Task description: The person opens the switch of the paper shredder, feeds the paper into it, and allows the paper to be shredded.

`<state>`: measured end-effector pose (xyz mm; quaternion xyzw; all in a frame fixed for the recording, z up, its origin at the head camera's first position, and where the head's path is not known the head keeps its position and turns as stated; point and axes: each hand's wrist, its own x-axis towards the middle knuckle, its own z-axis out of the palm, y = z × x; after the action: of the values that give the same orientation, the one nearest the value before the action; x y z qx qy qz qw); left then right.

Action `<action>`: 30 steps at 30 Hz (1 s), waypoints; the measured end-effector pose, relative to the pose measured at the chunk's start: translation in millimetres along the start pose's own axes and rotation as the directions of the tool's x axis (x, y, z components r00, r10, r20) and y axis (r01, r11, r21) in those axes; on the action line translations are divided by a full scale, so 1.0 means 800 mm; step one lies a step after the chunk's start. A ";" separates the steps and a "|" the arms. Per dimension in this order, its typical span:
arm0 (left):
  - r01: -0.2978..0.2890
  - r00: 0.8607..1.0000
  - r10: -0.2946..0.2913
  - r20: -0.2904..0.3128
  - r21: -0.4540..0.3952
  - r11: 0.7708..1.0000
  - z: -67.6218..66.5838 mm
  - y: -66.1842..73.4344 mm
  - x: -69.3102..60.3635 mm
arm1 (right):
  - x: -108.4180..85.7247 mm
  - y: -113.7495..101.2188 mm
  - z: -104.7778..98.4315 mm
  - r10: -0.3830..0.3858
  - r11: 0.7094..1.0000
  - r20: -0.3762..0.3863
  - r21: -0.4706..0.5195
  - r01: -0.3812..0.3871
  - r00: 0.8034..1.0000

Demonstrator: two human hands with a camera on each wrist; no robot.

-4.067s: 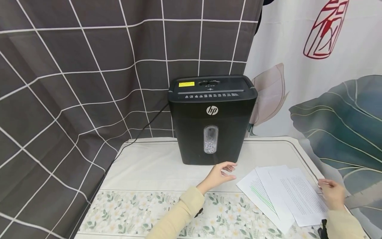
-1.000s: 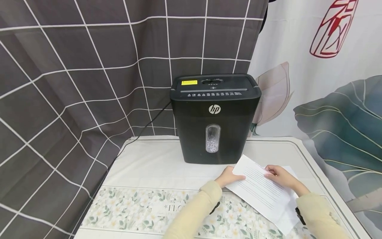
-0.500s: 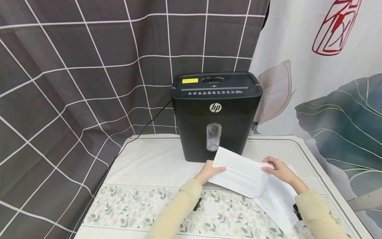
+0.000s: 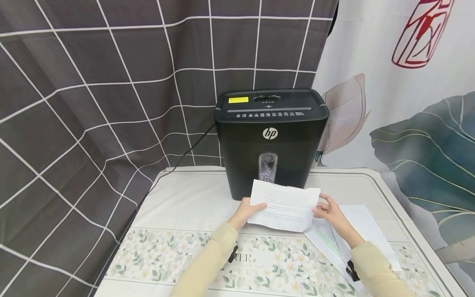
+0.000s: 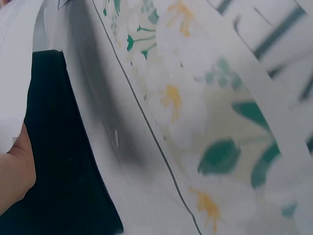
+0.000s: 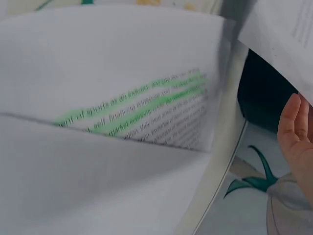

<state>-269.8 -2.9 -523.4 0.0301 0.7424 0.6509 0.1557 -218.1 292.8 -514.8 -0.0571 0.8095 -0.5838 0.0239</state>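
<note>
Left grip (image 4: 248, 211) and right grip (image 4: 332, 212) pinch printed paper (image 4: 283, 208), text illegible, hiding part of the black shredder (image 4: 237, 152) beyond them.

Head view: bright, even illumination; print on the held sheet (image 4: 283, 204) is unresolved. Wrist views: dimmer, blurred; a diffuse shadow crosses the table (image 5: 105, 98).

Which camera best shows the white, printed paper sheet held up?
The head view: the white, printed paper sheet appears almost whole there. The left wrist view shows only part, upper left; the right wrist view, part, upper right.
</note>
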 end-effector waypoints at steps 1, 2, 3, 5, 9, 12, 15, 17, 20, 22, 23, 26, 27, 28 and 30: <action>0.007 1.000 -0.007 0.002 -0.009 1.000 -0.003 0.000 -0.002 | 0.001 0.001 0.005 0.007 1.000 -0.002 -0.012 -0.007 1.000; 0.007 1.000 -0.007 0.009 -0.018 1.000 -0.006 0.000 -0.003 | 0.001 0.001 0.010 0.009 1.000 -0.003 -0.030 -0.009 1.000; 0.004 1.000 -0.003 0.017 -0.021 1.000 -0.008 0.000 -0.004 | 0.001 0.002 0.015 0.002 0.999 -0.008 -0.047 -0.002 1.000; -0.003 0.999 0.003 0.032 -0.016 1.000 -0.014 0.000 -0.006 | 0.001 0.002 0.023 -0.017 0.998 -0.031 -0.061 0.015 0.999; -0.053 0.997 0.050 0.058 0.061 0.997 -0.026 -0.002 -0.005 | 0.001 0.000 0.035 -0.059 0.995 -0.108 -0.088 0.049 0.992; -0.129 0.991 0.120 0.060 0.162 0.978 -0.036 -0.001 -0.003 | 0.002 -0.004 0.038 -0.074 0.990 -0.137 -0.130 0.057 0.988; -0.206 0.978 0.193 0.077 0.225 0.952 -0.045 0.004 -0.004 | 0.003 -0.009 0.036 -0.082 0.985 -0.142 -0.161 0.059 0.986; -0.240 0.970 0.225 0.089 0.245 0.939 -0.050 0.008 -0.006 | 0.004 -0.015 0.034 -0.102 0.981 -0.135 -0.179 0.077 0.986; -0.276 0.961 0.266 0.074 0.268 0.923 -0.057 0.021 -0.010 | 0.007 -0.027 0.031 -0.169 0.966 -0.138 -0.218 0.136 0.976; -0.295 0.955 0.292 0.053 0.285 0.912 -0.061 0.030 -0.011 | 0.009 -0.035 0.031 -0.233 0.946 -0.148 -0.262 0.189 0.961; -0.301 0.953 0.301 0.047 0.298 0.906 -0.063 0.034 -0.011 | 0.011 -0.039 0.030 -0.270 0.932 -0.160 -0.289 0.216 0.949; -0.327 0.943 0.329 0.052 0.332 0.885 -0.071 0.050 -0.014 | 0.016 -0.055 0.027 -0.362 0.888 -0.180 -0.365 0.280 0.915; -0.338 0.939 0.339 0.059 0.344 0.876 -0.075 0.055 -0.014 | 0.017 -0.061 0.025 -0.386 0.874 -0.182 -0.386 0.296 0.904; -0.348 0.935 0.348 0.066 0.357 0.867 -0.078 0.061 -0.014 | 0.019 -0.068 0.023 -0.409 0.861 -0.183 -0.403 0.311 0.894; -0.367 0.926 0.371 0.068 0.383 0.848 -0.087 0.076 -0.016 | 0.024 -0.083 0.018 -0.451 0.833 -0.174 -0.434 0.343 0.875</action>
<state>-286.1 -63.5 -454.5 0.1997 0.8375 0.5083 0.0156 -231.3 256.3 -455.7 -0.1494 0.8747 -0.4049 -0.2208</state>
